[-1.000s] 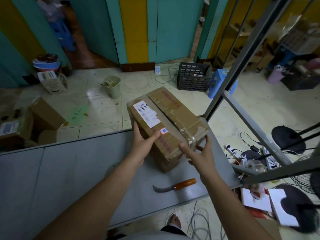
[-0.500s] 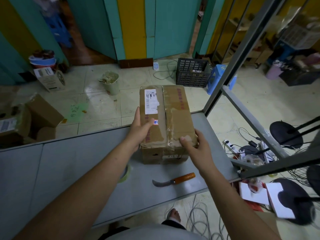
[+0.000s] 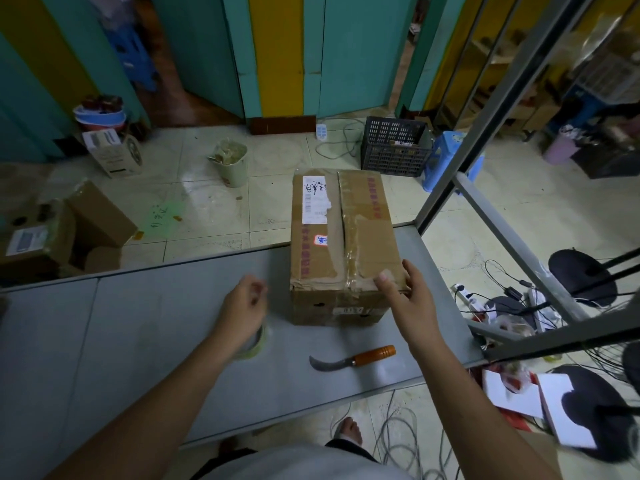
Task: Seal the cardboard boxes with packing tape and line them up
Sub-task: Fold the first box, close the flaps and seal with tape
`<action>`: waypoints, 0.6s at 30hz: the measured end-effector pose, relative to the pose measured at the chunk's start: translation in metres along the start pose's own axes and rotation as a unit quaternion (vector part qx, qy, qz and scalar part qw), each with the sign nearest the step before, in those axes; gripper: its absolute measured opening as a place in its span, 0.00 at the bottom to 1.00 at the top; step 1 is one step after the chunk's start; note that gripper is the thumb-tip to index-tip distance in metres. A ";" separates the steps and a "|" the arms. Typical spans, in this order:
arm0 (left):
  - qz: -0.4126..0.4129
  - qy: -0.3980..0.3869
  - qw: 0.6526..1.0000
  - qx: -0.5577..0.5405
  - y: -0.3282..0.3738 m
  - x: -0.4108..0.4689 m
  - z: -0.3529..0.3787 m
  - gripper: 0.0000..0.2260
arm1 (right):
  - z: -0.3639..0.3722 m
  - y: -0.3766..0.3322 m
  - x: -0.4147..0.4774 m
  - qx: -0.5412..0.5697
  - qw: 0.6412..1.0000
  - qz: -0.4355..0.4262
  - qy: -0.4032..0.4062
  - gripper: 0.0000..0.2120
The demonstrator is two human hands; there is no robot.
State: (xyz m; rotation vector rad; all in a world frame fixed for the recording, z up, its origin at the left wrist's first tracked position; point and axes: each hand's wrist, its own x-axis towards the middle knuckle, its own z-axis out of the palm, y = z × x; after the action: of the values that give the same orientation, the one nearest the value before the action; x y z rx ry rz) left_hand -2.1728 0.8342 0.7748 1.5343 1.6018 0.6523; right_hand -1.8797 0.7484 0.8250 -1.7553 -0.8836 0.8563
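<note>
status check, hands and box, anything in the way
Left hand free, loosely curled above the tape roll. Right hand rests on the box, near right corner. Box on the table, tape along top seam. Knife lies in front.

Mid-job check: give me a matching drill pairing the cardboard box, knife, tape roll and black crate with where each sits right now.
Things:
1 cardboard box
2 knife
3 tape roll
4 black crate

Places:
A on the floor beyond the table
B on the table, partly hidden by the left hand
C on the table, right hand touching its near corner
D on the table, between the forearms

Pairs: 1-C, 2-D, 3-B, 4-A
</note>
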 end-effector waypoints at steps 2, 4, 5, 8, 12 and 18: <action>-0.008 -0.074 0.992 0.101 -0.038 -0.019 -0.007 0.07 | -0.003 0.002 0.001 0.002 1.000 0.000 -0.002 0.43; 0.012 -0.138 0.967 0.213 -0.067 -0.038 -0.009 0.16 | -0.004 0.004 0.002 0.007 1.000 -0.001 -0.006 0.43; 0.023 -0.149 0.949 0.276 -0.077 -0.044 -0.008 0.22 | -0.005 0.004 0.003 0.006 1.000 -0.003 -0.008 0.43; 0.054 -0.126 0.932 0.335 -0.087 -0.056 -0.006 0.18 | -0.006 0.003 0.005 -0.001 1.000 -0.010 -0.013 0.40; 0.078 -0.060 0.956 0.275 -0.082 -0.062 -0.026 0.15 | -0.007 0.000 0.006 -0.016 0.999 -0.027 -0.029 0.38; 0.179 -0.061 0.940 0.285 -0.023 -0.062 -0.086 0.20 | -0.017 -0.012 0.004 -0.100 0.989 -0.095 0.060 0.29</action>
State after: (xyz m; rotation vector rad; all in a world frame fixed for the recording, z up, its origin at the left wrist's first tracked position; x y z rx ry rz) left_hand -2.2606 0.7849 0.8145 2.2807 1.5002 0.2717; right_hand -1.8653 0.7476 0.8403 -1.8369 -1.0668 0.5477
